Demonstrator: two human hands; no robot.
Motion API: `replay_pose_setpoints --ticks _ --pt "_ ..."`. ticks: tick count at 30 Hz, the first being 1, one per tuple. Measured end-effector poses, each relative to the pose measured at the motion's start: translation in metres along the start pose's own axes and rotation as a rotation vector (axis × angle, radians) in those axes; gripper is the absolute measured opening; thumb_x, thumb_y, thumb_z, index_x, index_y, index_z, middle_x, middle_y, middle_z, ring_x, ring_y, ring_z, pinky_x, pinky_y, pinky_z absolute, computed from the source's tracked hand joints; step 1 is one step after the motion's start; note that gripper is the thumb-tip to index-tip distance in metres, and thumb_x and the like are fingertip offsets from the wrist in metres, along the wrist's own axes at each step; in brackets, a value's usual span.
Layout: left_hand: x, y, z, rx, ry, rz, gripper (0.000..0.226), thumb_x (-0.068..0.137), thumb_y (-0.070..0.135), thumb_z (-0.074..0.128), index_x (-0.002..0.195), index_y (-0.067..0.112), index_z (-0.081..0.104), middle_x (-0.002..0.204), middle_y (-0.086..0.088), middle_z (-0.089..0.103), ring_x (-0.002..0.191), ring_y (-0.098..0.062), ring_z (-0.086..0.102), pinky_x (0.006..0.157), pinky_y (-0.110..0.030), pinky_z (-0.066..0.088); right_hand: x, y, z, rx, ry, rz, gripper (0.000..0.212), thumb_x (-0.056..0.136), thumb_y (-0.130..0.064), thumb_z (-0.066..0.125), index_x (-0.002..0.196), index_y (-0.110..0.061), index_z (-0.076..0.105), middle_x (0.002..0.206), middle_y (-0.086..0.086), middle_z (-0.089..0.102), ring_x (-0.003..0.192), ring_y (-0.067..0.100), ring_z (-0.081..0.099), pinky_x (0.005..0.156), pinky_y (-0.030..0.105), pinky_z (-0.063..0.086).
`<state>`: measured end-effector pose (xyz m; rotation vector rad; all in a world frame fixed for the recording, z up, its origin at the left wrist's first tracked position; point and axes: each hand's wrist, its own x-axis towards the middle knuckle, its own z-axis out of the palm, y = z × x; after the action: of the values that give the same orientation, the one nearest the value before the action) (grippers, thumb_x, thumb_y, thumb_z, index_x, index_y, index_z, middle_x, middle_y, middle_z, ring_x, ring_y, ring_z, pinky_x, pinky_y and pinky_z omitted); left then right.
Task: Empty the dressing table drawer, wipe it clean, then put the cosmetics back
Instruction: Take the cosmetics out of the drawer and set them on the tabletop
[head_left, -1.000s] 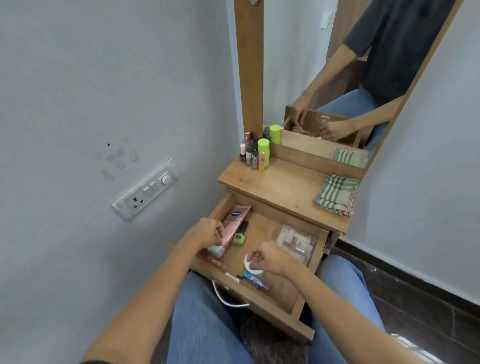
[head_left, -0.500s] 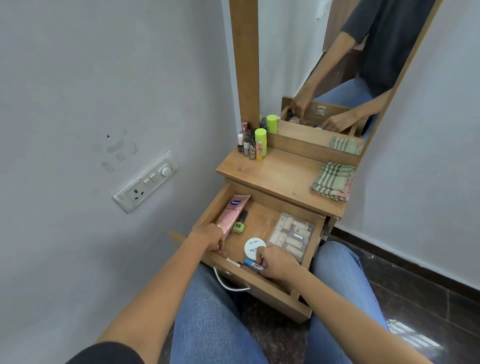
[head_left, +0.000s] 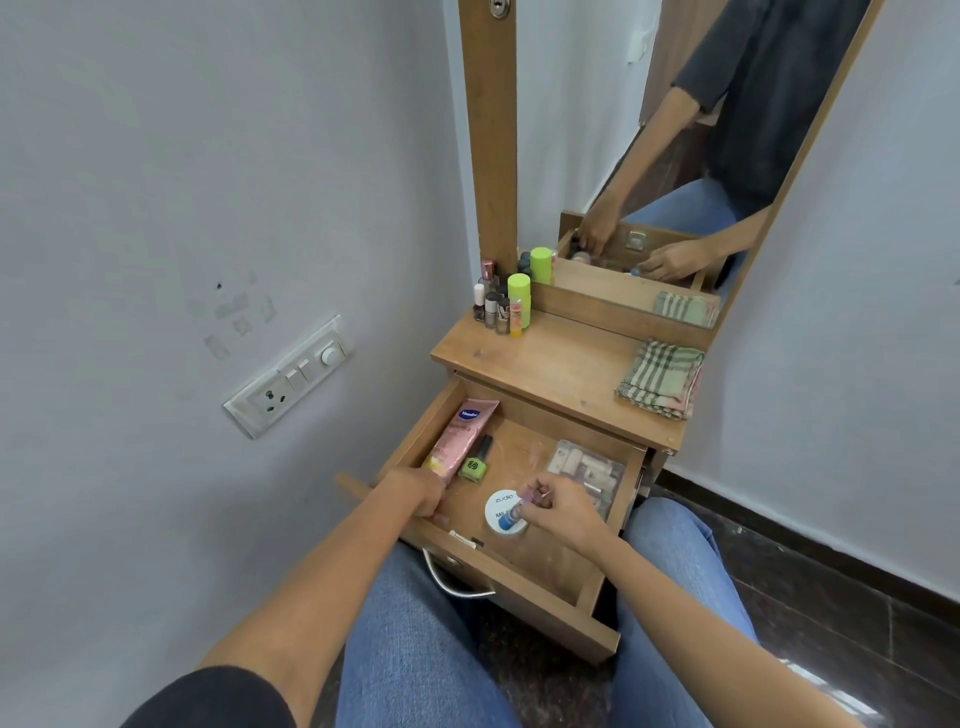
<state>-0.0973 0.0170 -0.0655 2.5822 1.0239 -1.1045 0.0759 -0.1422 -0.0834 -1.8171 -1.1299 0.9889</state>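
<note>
Open drawer (head_left: 524, 584): pink tube (head_left: 462, 434) along the left wall, green polish (head_left: 475, 462) beside it, white tin (head_left: 501, 512) near centre, clear box (head_left: 587, 473) at right. Left hand (head_left: 421, 491) has its fingers curled down at the tube's near end, grip not discernible; right hand (head_left: 563, 506) pinches a blue-capped stick (head_left: 510, 515) just over the tin. Tabletop (head_left: 561, 374): bottles (head_left: 501, 306) far left, checked cloth (head_left: 662, 384) right.

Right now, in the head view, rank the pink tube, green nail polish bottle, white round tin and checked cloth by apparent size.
1. checked cloth
2. pink tube
3. white round tin and green nail polish bottle: too close to rank; tin partly covered.
</note>
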Motion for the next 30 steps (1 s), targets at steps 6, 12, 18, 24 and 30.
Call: replay_pose_setpoints --ticks 6,12,18,24,30 --pt "-0.001 0.015 -0.008 0.180 0.156 -0.021 0.039 0.098 0.020 0.044 0.132 0.001 0.048 0.122 -0.013 0.062 0.102 -0.030 0.063 0.088 -0.038 0.054 0.003 0.010 -0.001 0.134 0.055 0.041 0.016 0.077 -0.010 0.075 0.089 -0.014 0.066 0.084 -0.003 0.066 0.074 0.006 0.059 0.063 0.019 0.048" --pt "-0.013 0.024 -0.012 0.231 0.208 -0.041 0.033 0.099 0.008 0.040 0.130 0.007 0.051 0.128 -0.011 0.057 0.111 -0.031 0.060 0.080 -0.036 0.048 0.004 0.012 -0.001 0.194 0.071 0.052 0.017 0.075 -0.010 0.077 0.088 -0.014 0.066 0.080 -0.005 0.064 0.074 0.007 0.059 0.067 0.024 0.049" --pt "-0.007 0.010 -0.012 0.216 0.050 0.037 0.034 0.095 0.036 0.052 0.118 0.012 0.055 0.120 -0.010 0.060 0.102 -0.033 0.063 0.082 -0.045 0.055 0.008 0.018 0.001 0.274 0.121 0.077 0.009 0.081 -0.009 0.065 0.089 -0.008 0.065 0.081 -0.001 0.066 0.077 0.012 0.059 0.068 0.028 0.052" --pt "0.002 -0.008 -0.008 -0.046 0.063 0.128 0.028 0.083 0.039 0.068 0.103 0.019 0.068 0.115 -0.002 0.064 0.102 -0.023 0.059 0.083 -0.030 0.048 0.014 0.017 0.001 0.403 0.128 0.147 0.003 0.090 -0.006 0.058 0.089 -0.006 0.061 0.083 0.009 0.065 0.082 0.021 0.065 0.077 0.035 0.057" --pt "0.002 -0.029 -0.011 -0.317 0.015 0.224 0.023 0.086 0.023 0.062 0.108 0.020 0.070 0.112 -0.001 0.064 0.101 -0.014 0.053 0.090 -0.032 0.043 0.020 0.016 0.002 0.678 0.176 0.274 0.005 0.096 -0.012 0.052 0.095 -0.008 0.054 0.102 0.020 0.061 0.093 0.031 0.068 0.083 0.043 0.057"
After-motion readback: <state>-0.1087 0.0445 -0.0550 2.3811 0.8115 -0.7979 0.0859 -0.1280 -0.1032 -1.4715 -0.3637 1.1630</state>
